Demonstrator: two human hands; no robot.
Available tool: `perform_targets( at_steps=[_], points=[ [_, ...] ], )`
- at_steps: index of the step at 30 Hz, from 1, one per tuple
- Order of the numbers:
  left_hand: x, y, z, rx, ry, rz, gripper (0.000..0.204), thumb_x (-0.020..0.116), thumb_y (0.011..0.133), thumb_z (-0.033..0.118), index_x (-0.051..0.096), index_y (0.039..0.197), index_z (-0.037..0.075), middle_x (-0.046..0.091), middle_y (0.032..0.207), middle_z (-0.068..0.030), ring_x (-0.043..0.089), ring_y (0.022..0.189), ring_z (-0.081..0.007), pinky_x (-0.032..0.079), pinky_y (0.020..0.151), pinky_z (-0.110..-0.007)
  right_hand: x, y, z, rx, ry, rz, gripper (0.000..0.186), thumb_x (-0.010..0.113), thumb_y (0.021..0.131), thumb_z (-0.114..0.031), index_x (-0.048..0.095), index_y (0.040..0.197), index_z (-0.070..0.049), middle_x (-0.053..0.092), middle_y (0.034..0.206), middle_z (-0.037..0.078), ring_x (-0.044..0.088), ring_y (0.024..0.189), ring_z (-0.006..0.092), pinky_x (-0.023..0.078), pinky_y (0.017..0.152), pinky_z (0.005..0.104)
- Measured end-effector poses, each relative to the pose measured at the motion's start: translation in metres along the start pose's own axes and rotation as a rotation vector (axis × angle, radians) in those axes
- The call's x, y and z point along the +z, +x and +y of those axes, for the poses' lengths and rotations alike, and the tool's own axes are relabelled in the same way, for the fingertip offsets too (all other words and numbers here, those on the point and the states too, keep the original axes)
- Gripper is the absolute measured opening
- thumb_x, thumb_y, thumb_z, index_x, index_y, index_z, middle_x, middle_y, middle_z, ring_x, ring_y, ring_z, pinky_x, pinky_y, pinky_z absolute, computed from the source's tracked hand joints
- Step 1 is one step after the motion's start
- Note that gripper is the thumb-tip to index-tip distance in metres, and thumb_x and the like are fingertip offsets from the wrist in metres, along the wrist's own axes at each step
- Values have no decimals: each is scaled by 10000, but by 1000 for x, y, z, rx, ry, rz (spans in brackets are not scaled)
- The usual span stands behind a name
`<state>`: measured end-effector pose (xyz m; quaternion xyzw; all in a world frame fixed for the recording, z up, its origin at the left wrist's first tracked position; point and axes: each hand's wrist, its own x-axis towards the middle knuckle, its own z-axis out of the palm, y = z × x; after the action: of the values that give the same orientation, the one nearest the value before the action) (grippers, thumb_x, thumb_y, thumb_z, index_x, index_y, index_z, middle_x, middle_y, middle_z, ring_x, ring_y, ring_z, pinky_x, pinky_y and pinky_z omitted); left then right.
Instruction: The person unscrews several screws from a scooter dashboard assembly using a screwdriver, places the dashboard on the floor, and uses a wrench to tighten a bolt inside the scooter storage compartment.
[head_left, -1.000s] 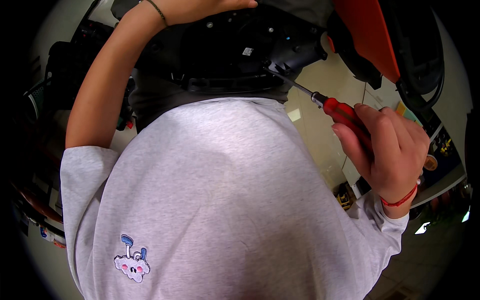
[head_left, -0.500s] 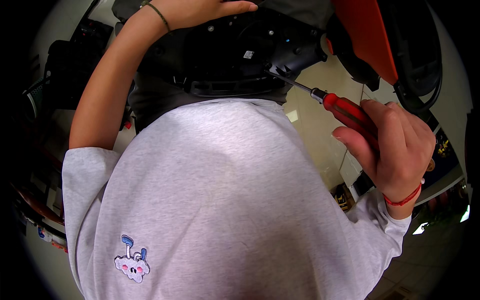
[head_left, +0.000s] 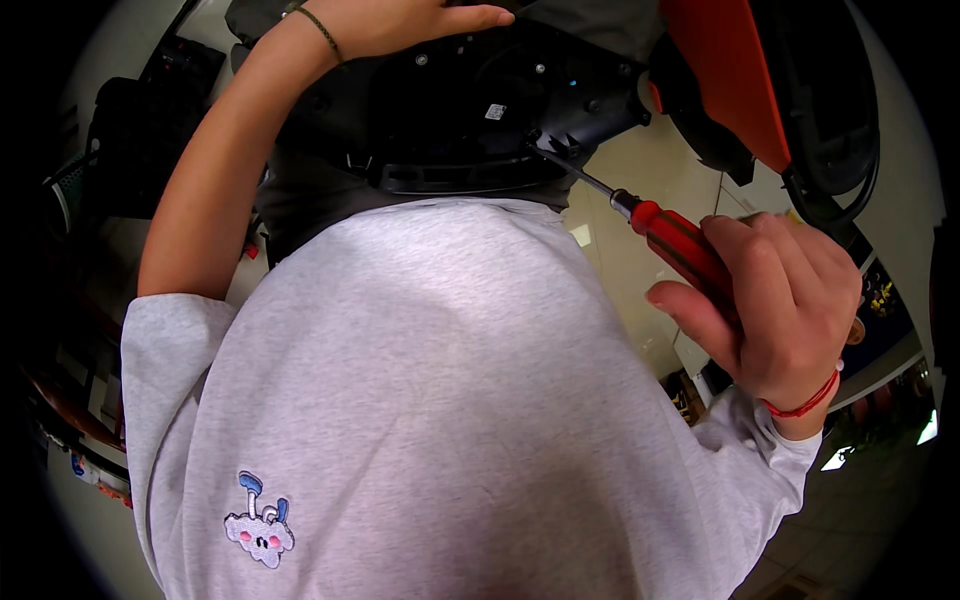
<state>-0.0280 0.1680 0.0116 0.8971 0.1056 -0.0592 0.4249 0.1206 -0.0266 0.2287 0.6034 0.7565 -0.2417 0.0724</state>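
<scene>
A large black plastic panel (head_left: 440, 120), with screw bosses and a small white label, lies across my lap. My right hand (head_left: 790, 300) is closed round the red handle of a screwdriver (head_left: 685, 245). Its steel shaft slants up and left, and the tip reaches the panel's lower right part beside some small fins; the screw itself is too dark to make out. At the panel's top left, my left hand (head_left: 390, 22) rests with the thumb stretched out to the right. The frame's upper edge cuts off its other fingers.
To the upper right stands an orange and black part (head_left: 735, 85) with a dark cable loop hanging from it. A black bag-like object (head_left: 130, 140) is at the far left. Pale floor tiles (head_left: 650, 180) show beneath the screwdriver.
My right hand and the screwdriver handle have shifted slightly left and down, while the tip stays at the same place on the panel. My left hand has hardly moved.
</scene>
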Motion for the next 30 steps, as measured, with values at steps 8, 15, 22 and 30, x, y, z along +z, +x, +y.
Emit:
perform_targets(
  at_steps=[8, 15, 22, 30],
  points=[
    [0, -3, -3, -25, 10, 1, 442, 549, 920, 406, 647, 802, -9, 636, 762, -225, 623, 749, -391, 492, 699, -447, 1, 2, 1, -157, 109, 137, 318, 768, 675, -104, 640, 942, 12, 639, 888, 168, 631, 650, 217, 498, 505, 267],
    [1, -2, -4, -7, -11, 2, 439, 550, 920, 402, 650, 806, -10, 636, 762, -223, 624, 749, -387, 492, 695, -443, -3, -2, 4, 8, -53, -16, 377, 774, 723, -263, 627, 923, 21, 643, 776, 137, 618, 594, 180, 457, 468, 256],
    [-1, -3, -4, -30, 4, -1, 439, 552, 919, 401, 651, 802, -11, 637, 768, -221, 624, 754, -386, 492, 695, -438, 2, 3, 6, -130, 133, 141, 299, 762, 709, -130, 637, 941, 10, 642, 957, 184, 645, 695, 205, 533, 552, 271],
    [-1, -2, -2, -20, -15, -1, 431, 558, 916, 394, 652, 800, -10, 641, 774, -216, 626, 759, -379, 492, 697, -434, 1, 1, 8, -17, -18, 63, 369, 774, 721, -238, 620, 934, 22, 604, 705, 92, 593, 559, 192, 456, 470, 284]
  ],
)
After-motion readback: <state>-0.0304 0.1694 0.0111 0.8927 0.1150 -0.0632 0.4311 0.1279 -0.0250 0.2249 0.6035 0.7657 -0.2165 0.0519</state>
